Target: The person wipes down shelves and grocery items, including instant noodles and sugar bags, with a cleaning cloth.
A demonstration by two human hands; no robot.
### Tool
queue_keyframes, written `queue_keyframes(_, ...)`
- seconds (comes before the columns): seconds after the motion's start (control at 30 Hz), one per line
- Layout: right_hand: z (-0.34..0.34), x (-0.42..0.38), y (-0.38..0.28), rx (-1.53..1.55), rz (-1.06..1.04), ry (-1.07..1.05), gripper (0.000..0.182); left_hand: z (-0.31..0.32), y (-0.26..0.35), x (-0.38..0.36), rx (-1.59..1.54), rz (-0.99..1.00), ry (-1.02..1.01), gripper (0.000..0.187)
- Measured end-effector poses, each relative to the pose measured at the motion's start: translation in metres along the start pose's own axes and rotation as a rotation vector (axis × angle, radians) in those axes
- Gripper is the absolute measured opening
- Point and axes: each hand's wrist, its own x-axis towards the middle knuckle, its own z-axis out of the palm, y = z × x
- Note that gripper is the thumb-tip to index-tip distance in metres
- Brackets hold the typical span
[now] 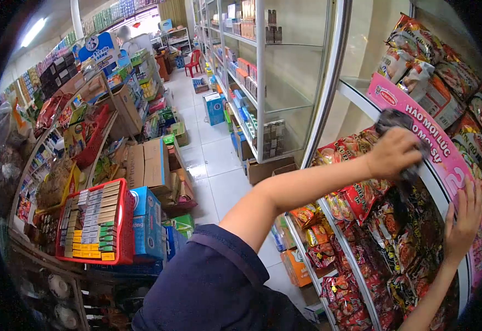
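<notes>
My left hand (396, 153) is closed around a dark, crumpled cloth (400, 122) and presses it against the shelf edge by the pink promotional strip (416, 122). Part of the cloth hangs down below my fingers. Lower along the same strip, my right hand (466, 219) lies with fingers stretched out flat on its surface. Above the strip are stacked noodle packets (439, 102). More red noodle packets (356, 196) fill the shelf beneath my left forearm, and darker packets (398, 234) lie under the cloth.
A glass-sided shelf unit (260, 83) stands beside the noodle rack. Across the tiled aisle (219, 182) are a red basket of small boxes (125, 220), cardboard cartons (147, 165) and blue cartons (148, 220). Farther back stands a red plastic chair (193, 62).
</notes>
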Motion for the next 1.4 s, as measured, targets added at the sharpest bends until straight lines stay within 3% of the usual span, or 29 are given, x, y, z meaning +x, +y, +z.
queue_keyframes(0.1, -0.003, -0.008, 0.006, 0.118, 0.068, 0.015, 0.028, 0.031, 0.036, 0.028, -0.011, 0.187, 0.117, 0.023)
queue_keyframes(0.2, -0.006, -0.014, 0.010, 0.328, 0.105, 0.152, 0.042, 0.060, 0.072, 0.074, -0.177, 0.155, 0.112, 0.031)
queue_keyframes(0.3, -0.004, -0.021, 0.013, 0.590, 0.281, 0.391, 0.063, 0.089, 0.100, 0.097, -0.304, 0.094, 0.158, 0.040)
queue_keyframes(0.4, -0.013, -0.007, 0.008, 0.374, 0.139, 0.386, 0.062, 0.094, 0.106, 0.101, -0.346, 0.087, 0.184, 0.047)
queue_keyframes(0.47, -0.016, -0.003, 0.009, 0.307, 0.090, 0.363, 0.058, 0.065, 0.084, 0.099, -0.454, 0.277, -0.170, 0.052)
queue_keyframes(0.53, -0.023, 0.002, 0.003, 0.228, -0.011, 0.132, 0.058, 0.017, 0.068, 0.090, -0.518, 0.308, -0.260, 0.056)
queue_keyframes(0.6, -0.024, 0.005, -0.010, 0.234, 0.010, 0.092, 0.061, -0.015, 0.052, 0.078, -0.479, 0.200, -0.362, 0.059)
queue_keyframes(0.67, -0.024, 0.005, -0.015, 0.094, 0.086, -0.101, 0.059, -0.040, 0.024, 0.071, -0.232, 0.277, -0.434, 0.066)
queue_keyframes(0.7, -0.025, 0.004, -0.015, 0.122, 0.102, -0.110, 0.055, -0.049, 0.014, 0.067, -0.270, 0.084, -0.490, 0.068)
queue_keyframes(0.8, -0.015, -0.001, -0.006, 0.084, 0.024, 0.034, 0.047, -0.053, -0.015, 0.044, -0.150, -0.104, -0.366, 0.060)
queue_keyframes(0.9, -0.021, 0.000, -0.003, 0.079, -0.080, 0.085, 0.043, -0.050, -0.028, 0.028, -0.032, 0.027, -0.357, 0.054)
queue_keyframes(1.0, -0.017, -0.008, 0.000, 0.014, -0.174, 0.116, 0.039, -0.050, -0.028, 0.023, -0.034, -0.035, -0.534, 0.048)
queue_keyframes(1.1, -0.023, -0.002, -0.012, 0.162, -0.046, -0.067, 0.036, -0.041, -0.028, 0.017, -0.057, -0.064, -0.436, 0.050)
queue_keyframes(1.23, -0.001, 0.030, -0.049, 0.229, 0.021, -0.007, 0.045, -0.036, -0.021, 0.011, -0.069, -0.139, -0.340, 0.051)
queue_keyframes(1.4, 0.028, 0.088, -0.094, 0.311, 0.025, 0.022, 0.038, -0.040, -0.026, 0.003, -0.181, -0.261, -0.303, 0.049)
